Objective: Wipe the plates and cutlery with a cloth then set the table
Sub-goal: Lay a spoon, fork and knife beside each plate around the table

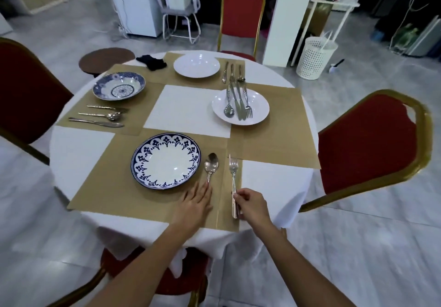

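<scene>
Right hand (250, 205) is pinching the fork (233, 170) by the worktop's (81, 149) near edge; left hand (196, 202), fingers (202, 190) straight, is touching the spoon (211, 163) beside the plate (165, 160). I think a careless push may be knocking spoon against plate.

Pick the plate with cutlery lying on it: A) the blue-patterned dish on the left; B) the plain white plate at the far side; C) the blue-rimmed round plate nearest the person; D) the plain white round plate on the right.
D: a steel spoon, knife and fork lie across the plain white round plate on the right.
</scene>
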A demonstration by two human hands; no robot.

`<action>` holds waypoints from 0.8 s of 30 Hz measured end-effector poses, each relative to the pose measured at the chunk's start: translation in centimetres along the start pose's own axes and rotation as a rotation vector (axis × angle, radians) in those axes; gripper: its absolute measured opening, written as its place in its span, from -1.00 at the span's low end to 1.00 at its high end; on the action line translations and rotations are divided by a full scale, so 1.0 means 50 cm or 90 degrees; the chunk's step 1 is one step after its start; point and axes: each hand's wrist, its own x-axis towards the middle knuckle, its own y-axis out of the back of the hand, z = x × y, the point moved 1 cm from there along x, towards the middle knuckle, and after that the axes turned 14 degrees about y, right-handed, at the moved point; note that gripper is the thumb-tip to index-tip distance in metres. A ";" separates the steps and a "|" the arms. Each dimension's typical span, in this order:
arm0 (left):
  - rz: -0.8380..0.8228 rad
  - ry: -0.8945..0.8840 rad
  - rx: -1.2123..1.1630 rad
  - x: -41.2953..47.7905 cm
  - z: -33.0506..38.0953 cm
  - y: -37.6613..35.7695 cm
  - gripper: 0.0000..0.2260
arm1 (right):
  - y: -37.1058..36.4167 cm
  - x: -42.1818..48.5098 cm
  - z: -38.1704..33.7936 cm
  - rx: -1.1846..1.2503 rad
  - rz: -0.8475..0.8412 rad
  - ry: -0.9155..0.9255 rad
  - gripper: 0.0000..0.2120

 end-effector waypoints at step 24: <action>0.071 -0.087 -0.133 -0.044 -0.084 0.017 -0.53 | -0.108 0.049 -0.040 -0.150 -0.060 -0.001 -0.81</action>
